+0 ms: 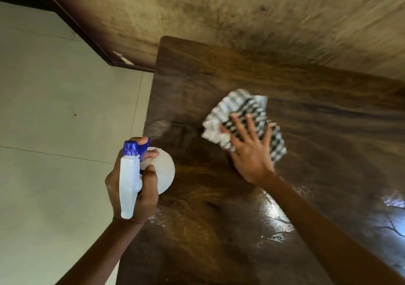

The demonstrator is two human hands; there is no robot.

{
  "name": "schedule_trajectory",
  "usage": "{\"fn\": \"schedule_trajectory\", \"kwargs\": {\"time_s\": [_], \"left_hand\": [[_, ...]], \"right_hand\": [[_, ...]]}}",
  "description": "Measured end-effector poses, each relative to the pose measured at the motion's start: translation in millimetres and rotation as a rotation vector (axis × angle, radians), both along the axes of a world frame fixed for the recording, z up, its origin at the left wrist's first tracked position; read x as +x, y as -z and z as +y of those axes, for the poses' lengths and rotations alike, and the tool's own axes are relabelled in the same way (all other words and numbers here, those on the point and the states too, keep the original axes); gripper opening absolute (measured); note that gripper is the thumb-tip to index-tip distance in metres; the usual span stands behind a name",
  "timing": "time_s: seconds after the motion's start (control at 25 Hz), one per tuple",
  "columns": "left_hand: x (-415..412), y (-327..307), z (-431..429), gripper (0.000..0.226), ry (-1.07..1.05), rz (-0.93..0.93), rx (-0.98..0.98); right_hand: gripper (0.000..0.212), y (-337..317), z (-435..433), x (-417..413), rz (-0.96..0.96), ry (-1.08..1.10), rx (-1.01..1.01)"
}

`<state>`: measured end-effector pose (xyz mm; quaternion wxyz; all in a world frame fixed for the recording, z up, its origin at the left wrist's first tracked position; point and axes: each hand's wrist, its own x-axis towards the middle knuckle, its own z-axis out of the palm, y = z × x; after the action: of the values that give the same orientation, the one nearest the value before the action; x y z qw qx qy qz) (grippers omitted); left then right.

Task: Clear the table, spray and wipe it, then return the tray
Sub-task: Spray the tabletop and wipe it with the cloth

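Wiping is under way: the right hand (249, 153) presses flat, fingers spread, on a checked cloth (245, 120) on the dark wooden bench (219, 230), the left hand (133, 188) grips a spray bottle (131, 179), no tray shows, and wet patches nearer the body probably need wiping next.

Left hand (131, 186) curled tight around a grip, forefinger hooked forward, forearm rising from lower left. Right hand (249, 153) flat, palm down, fingers (248, 124) spread wide, arm stretched in from lower right.
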<state>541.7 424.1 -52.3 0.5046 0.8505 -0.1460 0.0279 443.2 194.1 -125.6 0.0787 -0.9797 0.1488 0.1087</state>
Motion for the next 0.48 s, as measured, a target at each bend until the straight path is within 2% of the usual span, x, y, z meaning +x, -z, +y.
{"fn": "schedule_trajectory", "kwargs": {"time_s": [0.08,0.16,0.24,0.28,0.36,0.48], "left_hand": [[2,-1,-1,0.065,0.001,0.060,-0.012],[4,-3,0,0.080,0.063,0.113,-0.036],[4,-4,-2,0.079,0.067,0.061,-0.007],[3,-4,-3,0.077,0.068,0.034,0.008],[4,-3,-3,0.076,0.069,0.005,0.015],[6,-2,2,0.074,0.090,0.049,0.024]], "right_hand": [[0.050,-2,-34,12,0.029,0.246,0.007],[0.046,-4,-59,63,0.074,0.492,0.038],[0.047,-6,-67,129,0.058,0.580,0.034],[0.048,-7,-62,160,0.059,0.552,0.049],[0.048,-6,-35,205,0.080,0.351,0.067],[0.052,-4,23,209,0.079,-0.029,0.009]]}}
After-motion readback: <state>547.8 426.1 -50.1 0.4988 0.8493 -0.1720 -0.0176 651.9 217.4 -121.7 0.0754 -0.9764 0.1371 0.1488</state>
